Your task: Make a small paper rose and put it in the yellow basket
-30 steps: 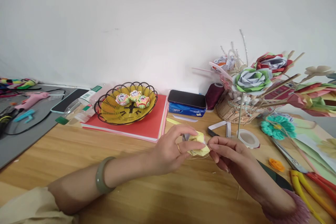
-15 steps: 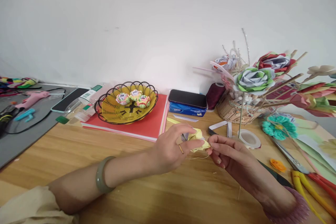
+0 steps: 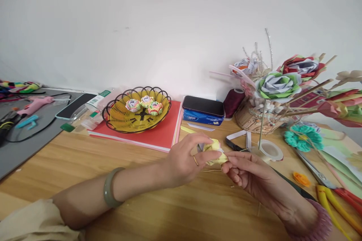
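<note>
A small folded yellow paper piece (image 3: 215, 151) sits between my two hands, just above the wooden table (image 3: 85, 162). My left hand (image 3: 185, 160), with a ring and a green bangle on the wrist, curls its fingers around the paper's left side. Pinching the right edge of the same paper is my right hand (image 3: 244, 167), fingers closed. A thin thread trails under the paper onto the table.
A yellow wire basket (image 3: 124, 118) with three paper roses stands on a red book (image 3: 158, 135). Behind my hands lie a phone on a tissue pack (image 3: 202, 111), a maroon thread spool (image 3: 233, 101), a tape roll (image 3: 270, 150), a paper flower bouquet (image 3: 278, 86) and scissors (image 3: 330, 192).
My right hand has slid slightly lower and turned, with its fingertips pinching the paper's right edge more tightly. The left hand stays curled on the paper.
</note>
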A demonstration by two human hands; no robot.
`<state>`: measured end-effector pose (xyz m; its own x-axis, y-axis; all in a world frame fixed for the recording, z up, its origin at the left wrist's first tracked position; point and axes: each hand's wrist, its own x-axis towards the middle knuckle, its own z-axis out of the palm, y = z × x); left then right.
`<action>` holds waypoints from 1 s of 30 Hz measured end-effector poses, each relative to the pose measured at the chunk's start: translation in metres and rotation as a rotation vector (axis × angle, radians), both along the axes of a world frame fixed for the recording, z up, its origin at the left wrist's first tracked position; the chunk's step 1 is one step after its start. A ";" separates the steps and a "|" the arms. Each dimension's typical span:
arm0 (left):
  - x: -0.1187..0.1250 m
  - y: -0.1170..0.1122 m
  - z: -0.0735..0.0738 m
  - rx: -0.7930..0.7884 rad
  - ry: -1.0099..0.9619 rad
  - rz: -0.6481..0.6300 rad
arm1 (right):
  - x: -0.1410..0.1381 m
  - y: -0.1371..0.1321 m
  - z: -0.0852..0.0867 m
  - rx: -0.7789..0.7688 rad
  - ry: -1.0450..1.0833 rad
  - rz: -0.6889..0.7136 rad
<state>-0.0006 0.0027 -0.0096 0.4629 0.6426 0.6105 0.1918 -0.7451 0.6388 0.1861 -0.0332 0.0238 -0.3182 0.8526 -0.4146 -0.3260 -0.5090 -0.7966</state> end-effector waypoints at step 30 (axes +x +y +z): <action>-0.002 0.000 -0.007 0.274 0.126 0.010 | -0.003 -0.007 -0.003 0.292 -0.351 -0.133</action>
<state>-0.0028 0.0029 -0.0164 0.5410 0.4663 0.6999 0.2649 -0.8844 0.3844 0.1828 -0.0398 0.0204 -0.0814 0.9733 -0.2147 -0.0585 -0.2197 -0.9738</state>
